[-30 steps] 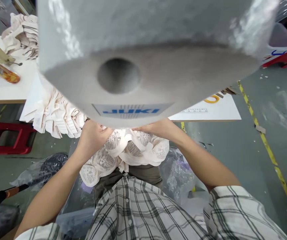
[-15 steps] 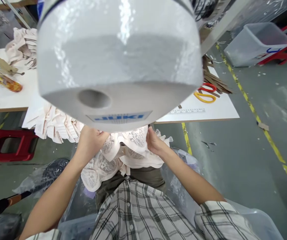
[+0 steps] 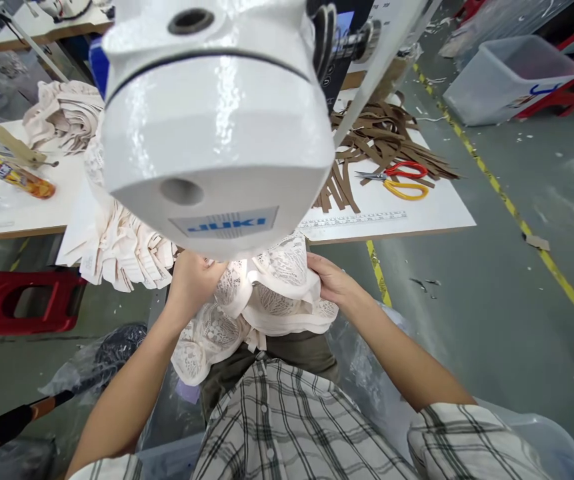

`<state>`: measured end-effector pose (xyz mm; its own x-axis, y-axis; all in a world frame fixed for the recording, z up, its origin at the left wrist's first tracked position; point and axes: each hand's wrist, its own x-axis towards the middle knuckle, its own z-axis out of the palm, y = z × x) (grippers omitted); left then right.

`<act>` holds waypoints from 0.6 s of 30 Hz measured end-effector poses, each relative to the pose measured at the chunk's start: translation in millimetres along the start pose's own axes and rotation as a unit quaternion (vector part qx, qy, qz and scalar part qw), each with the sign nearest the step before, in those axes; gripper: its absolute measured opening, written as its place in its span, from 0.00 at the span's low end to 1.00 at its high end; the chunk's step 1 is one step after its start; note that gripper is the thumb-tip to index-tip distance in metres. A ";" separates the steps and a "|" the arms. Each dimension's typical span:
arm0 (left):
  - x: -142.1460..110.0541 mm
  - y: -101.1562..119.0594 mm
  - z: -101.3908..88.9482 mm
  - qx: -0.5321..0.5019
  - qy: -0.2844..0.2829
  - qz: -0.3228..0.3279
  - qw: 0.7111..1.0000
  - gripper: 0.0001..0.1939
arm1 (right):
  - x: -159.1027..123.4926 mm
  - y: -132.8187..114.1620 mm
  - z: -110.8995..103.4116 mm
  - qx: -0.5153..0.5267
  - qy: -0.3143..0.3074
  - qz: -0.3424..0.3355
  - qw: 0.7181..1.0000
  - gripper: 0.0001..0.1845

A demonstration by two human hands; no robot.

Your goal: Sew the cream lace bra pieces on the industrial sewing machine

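Observation:
A cream lace garment [image 3: 261,293] lies bunched in my lap, just under the head of a white sewing machine [image 3: 217,127]. My left hand [image 3: 191,280] grips the garment's left side, with its fingers partly hidden under the machine head. On the right edge of the lace, my right hand [image 3: 334,283] pinches the cloth. The needle area is hidden behind the machine head.
A stack of cream cut pieces [image 3: 121,250] hangs off the white table [image 3: 431,210] at left. Brown strips [image 3: 377,137] and red and yellow scissors [image 3: 399,180] lie at right. A red stool [image 3: 17,300] stands at left, a clear bin [image 3: 511,77] at far right.
The view has pulled back, so the machine head looks smaller and more of the table shows. My right hand has slid out to the garment's right edge. My left hand stays put.

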<state>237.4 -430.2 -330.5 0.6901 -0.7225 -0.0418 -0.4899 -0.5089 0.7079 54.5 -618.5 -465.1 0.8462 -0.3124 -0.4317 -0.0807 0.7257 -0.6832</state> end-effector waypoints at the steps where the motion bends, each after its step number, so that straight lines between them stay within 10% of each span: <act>1: 0.9 -1.7 -0.6 0.005 -0.001 0.005 1.000 0.25 | -0.7 -3.3 0.1 -0.004 0.012 -0.003 1.000 0.20; 7: -19.9 -13.7 -7.3 0.078 0.110 0.071 0.988 0.05 | -15.7 -34.4 6.5 0.020 0.104 -0.095 0.990 0.17; 10: -52.9 1.7 -2.7 0.100 0.194 0.205 0.954 0.11 | -38.5 -46.8 30.2 -0.053 0.036 -0.135 0.989 0.15; 14: -80.9 31.5 8.5 0.074 0.040 0.366 0.927 0.23 | -70.7 -50.1 81.3 -0.287 -0.264 -0.110 0.914 0.10; 18: -68.2 25.6 8.7 0.037 -0.140 0.141 0.979 0.16 | -70.3 -50.3 104.4 -0.442 -0.234 -0.171 0.849 0.14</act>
<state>173.2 -398.0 -315.7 0.3542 -0.9338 -0.0502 -0.6843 -0.2954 0.6666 54.0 -569.0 -338.9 0.9997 0.0158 0.0206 0.0229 -0.1664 -0.9858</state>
